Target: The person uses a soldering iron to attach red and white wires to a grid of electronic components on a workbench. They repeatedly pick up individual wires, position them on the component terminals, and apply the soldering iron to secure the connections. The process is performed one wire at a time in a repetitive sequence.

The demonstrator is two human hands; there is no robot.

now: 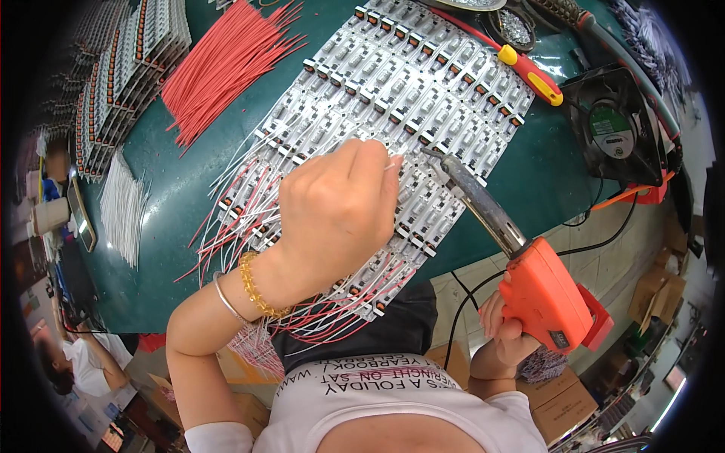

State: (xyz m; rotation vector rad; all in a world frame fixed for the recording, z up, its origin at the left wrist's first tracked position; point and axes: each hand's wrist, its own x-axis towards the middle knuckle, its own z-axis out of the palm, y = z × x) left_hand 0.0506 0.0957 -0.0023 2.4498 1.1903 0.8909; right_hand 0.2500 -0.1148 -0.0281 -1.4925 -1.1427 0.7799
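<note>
A large panel of small white circuit boards (430, 83) lies on the green table in front of me. Over its middle, my left hand (340, 196) is closed in a pinch, with a thin white wire (390, 165) sticking out by the fingertips. My right hand (506, 328) grips an orange soldering gun (545, 294) at the panel's right side. The gun's dark metal tip (434, 153) is close to the boards, just right of my left fingertips; contact cannot be made out. Red and white wires (242, 204) trail from the panel's left and near rows.
Loose red wires (226, 64) and white wires (124, 211) lie left on the green table (177, 189), beside stacked board panels (132, 72). A red-and-yellow screwdriver (532, 75) rests on the panel's far right edge. Beyond it stand a black fan (613, 128) and cables. Another person (98, 355) sits at lower left.
</note>
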